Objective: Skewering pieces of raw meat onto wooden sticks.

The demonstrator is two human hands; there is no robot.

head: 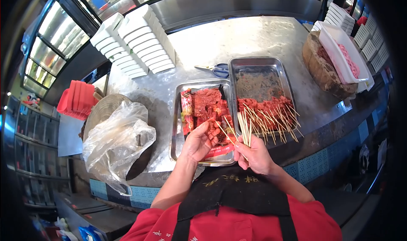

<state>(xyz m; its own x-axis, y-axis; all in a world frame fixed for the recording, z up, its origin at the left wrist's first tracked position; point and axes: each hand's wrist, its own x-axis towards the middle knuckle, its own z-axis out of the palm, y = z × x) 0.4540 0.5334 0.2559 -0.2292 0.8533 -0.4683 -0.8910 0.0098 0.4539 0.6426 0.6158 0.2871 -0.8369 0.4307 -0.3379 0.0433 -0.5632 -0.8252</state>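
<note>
My left hand (pixel 198 142) holds a piece of raw red meat (pixel 212 131) between thumb and fingers, over the near part of a metal tray (pixel 173 126). Raw marinated meat (pixel 206 102) lies in that tray on an opened printed plastic bag (pixel 187 110). My right hand (pixel 252 153) grips a bundle of wooden skewers (pixel 244 128), with a single skewer (pixel 224 131) pointing towards the meat in my left hand. Whether its tip is in the meat I cannot tell. Behind my right hand, a second metal tray (pixel 233 82) holds several meat skewers (pixel 268 117), their bare ends over its near rim.
Scissors (pixel 214 70) lie beyond the trays. Stacked white trays (pixel 149 40) stand at the back left. A clear plastic bag (pixel 117 139) covers part of a round wooden block (pixel 105 109), beside red baskets (pixel 76 99). At right, a white tub (pixel 330 47) rests on another block (pixel 318 66).
</note>
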